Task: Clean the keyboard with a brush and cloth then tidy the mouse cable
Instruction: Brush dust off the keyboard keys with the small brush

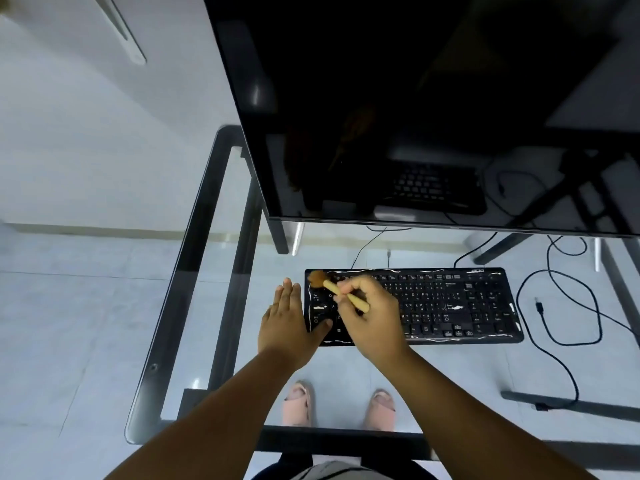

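Note:
A black keyboard [450,303] with white smears lies flat on the glass desk [194,258]. My right hand [372,317] is closed around a small wooden brush [337,289] whose brown bristles touch the keyboard's far left corner. My left hand [289,322] rests flat with fingers together against the keyboard's left edge, thumb on its front corner. A loose black cable [557,306] loops on the desk to the right of the keyboard. No mouse and no cloth are in sight.
A large black monitor [415,109] looms over the far side of the desk, close behind the keyboard. More cables run under it. Through the glass I see the dark desk frame, the tiled floor and two feet in pink sandals [341,405].

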`<state>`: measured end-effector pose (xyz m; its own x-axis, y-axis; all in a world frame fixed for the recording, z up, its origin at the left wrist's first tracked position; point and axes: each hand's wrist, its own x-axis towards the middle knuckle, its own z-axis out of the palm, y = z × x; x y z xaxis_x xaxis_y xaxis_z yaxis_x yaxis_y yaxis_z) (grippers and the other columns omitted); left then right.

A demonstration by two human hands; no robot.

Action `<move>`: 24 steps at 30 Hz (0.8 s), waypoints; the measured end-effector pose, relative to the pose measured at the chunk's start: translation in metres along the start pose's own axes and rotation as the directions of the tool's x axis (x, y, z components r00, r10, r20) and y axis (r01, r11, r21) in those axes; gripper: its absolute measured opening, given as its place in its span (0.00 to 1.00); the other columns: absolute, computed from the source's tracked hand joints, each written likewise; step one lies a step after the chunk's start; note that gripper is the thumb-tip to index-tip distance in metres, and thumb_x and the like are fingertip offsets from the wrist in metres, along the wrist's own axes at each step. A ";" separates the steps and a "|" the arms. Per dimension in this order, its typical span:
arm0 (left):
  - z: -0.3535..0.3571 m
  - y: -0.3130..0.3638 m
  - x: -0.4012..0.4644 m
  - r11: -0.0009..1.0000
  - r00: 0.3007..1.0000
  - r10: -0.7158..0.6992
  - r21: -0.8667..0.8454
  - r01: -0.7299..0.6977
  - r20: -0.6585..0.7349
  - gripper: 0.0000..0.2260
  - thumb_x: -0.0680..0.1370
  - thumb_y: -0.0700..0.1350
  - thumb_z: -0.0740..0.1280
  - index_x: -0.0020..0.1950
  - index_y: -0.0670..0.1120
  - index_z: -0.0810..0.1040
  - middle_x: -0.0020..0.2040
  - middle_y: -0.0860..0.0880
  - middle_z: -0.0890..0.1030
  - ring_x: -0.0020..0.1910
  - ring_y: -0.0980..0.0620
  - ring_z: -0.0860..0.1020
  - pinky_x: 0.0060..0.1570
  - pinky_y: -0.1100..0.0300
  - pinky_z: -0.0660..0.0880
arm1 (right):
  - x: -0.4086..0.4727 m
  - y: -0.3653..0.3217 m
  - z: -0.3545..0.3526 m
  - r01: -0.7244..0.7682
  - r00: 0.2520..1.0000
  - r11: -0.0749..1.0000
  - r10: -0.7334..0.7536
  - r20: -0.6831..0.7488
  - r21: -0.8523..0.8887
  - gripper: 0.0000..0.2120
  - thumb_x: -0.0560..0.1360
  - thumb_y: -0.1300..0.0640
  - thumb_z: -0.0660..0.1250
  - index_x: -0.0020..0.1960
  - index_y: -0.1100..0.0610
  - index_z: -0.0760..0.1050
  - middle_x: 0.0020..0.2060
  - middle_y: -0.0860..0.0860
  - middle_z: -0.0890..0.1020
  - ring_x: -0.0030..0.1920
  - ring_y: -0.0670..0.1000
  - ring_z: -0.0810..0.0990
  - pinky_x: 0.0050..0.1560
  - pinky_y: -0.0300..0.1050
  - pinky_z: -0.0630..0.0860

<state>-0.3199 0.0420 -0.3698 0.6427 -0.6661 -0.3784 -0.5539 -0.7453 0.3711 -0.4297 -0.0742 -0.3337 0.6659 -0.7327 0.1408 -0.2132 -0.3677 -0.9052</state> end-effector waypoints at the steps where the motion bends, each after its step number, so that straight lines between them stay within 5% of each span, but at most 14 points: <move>1: 0.000 -0.001 0.000 1.000 1.000 0.004 0.007 -0.004 0.000 0.42 0.75 0.69 0.56 0.79 0.46 0.43 0.80 0.50 0.41 0.78 0.52 0.41 0.76 0.53 0.50 | -0.001 0.000 0.001 0.012 1.000 1.000 -0.011 0.027 -0.027 0.04 0.72 0.68 0.69 0.45 0.61 0.77 0.44 0.51 0.82 0.46 0.42 0.82 0.41 0.33 0.76; 7: -0.003 -0.002 0.000 1.000 1.000 0.015 0.004 -0.015 0.004 0.42 0.76 0.67 0.57 0.79 0.45 0.44 0.80 0.49 0.43 0.78 0.51 0.42 0.76 0.51 0.51 | -0.001 0.009 -0.015 0.025 0.977 0.991 -0.051 -0.205 -0.130 0.05 0.72 0.66 0.67 0.46 0.60 0.75 0.43 0.52 0.79 0.41 0.50 0.81 0.36 0.41 0.75; 11: -0.001 -0.001 -0.001 1.000 1.000 -0.001 -0.011 0.001 0.002 0.42 0.76 0.66 0.59 0.79 0.46 0.44 0.80 0.49 0.44 0.78 0.51 0.43 0.76 0.51 0.52 | -0.008 0.012 -0.023 0.049 0.998 0.993 -0.046 0.033 -0.105 0.05 0.72 0.68 0.68 0.46 0.60 0.77 0.43 0.51 0.80 0.42 0.40 0.79 0.38 0.34 0.73; 16: -0.001 0.005 -0.003 0.999 0.999 -0.018 -0.036 0.016 -0.049 0.42 0.75 0.65 0.61 0.79 0.46 0.45 0.80 0.49 0.46 0.79 0.50 0.46 0.76 0.49 0.51 | -0.011 0.015 -0.037 -0.007 0.986 0.986 -0.021 -0.165 -0.166 0.07 0.71 0.71 0.67 0.43 0.60 0.76 0.43 0.50 0.76 0.43 0.38 0.77 0.41 0.30 0.70; 20: 0.001 0.014 -0.008 0.998 0.987 0.061 0.011 -0.060 -0.147 0.38 0.77 0.59 0.62 0.79 0.47 0.47 0.80 0.50 0.49 0.78 0.51 0.48 0.75 0.50 0.50 | -0.014 0.018 -0.041 0.048 0.999 0.987 -0.045 0.026 -0.152 0.04 0.72 0.67 0.67 0.44 0.59 0.76 0.43 0.50 0.78 0.41 0.46 0.79 0.38 0.40 0.74; 24: 0.002 0.028 -0.009 0.990 0.980 0.138 0.039 -0.134 -0.146 0.35 0.78 0.59 0.60 0.79 0.49 0.48 0.80 0.52 0.49 0.78 0.53 0.48 0.75 0.50 0.48 | -0.010 0.019 -0.052 -0.049 0.984 0.980 0.014 -0.178 -0.194 0.06 0.72 0.69 0.67 0.43 0.59 0.76 0.44 0.50 0.75 0.41 0.41 0.77 0.38 0.33 0.69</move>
<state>-0.3423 0.0267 -0.3578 0.6303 -0.7513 -0.1957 -0.6551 -0.6499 0.3853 -0.4773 -0.1034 -0.3317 0.5248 -0.8280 0.1976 -0.3802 -0.4357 -0.8159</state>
